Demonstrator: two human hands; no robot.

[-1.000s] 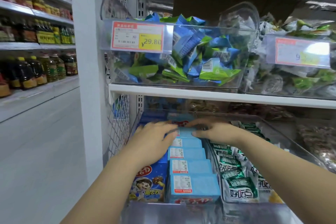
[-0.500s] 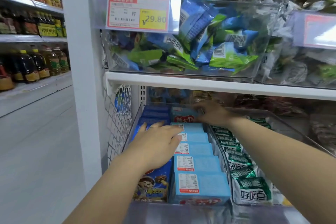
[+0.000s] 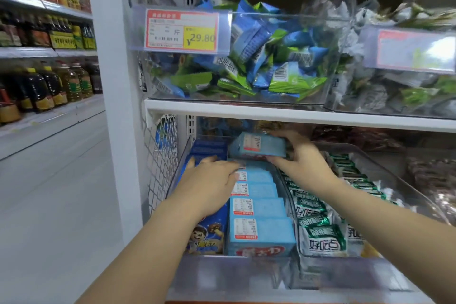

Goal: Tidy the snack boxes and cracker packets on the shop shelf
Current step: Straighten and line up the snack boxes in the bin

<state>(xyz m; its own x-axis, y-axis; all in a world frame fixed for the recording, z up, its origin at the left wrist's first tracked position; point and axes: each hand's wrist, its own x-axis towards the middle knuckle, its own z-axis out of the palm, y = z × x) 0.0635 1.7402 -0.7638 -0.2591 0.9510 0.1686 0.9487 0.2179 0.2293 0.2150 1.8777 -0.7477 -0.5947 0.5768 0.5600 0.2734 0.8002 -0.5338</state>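
Your right hand [image 3: 302, 158] has its fingers wrapped around one light blue rectangular snack box [image 3: 259, 145], lifted clear above the back end of the row, just under the white shelf board [image 3: 296, 116]. Its white-and-red label faces up and it's tilted a bit.

Your left hand [image 3: 212, 180] lies flat, fingers loose and spread, not gripping anything, resting across the dark blue cartoon-printed boxes [image 3: 209, 234] with its fingertips touching the row of light blue boxes [image 3: 256, 207] beside them. That row stands in line front to back inside the clear plastic bin [image 3: 222, 271], labels up.

Right next to it, in a neighbouring clear bin, the green-and-white cracker packets [image 3: 320, 234] stand packed in a line.

Up top, a clear tub of blue and green wrapped snacks [image 3: 259, 61] carries a red and yellow price tag [image 3: 181, 31] reading 29.80.
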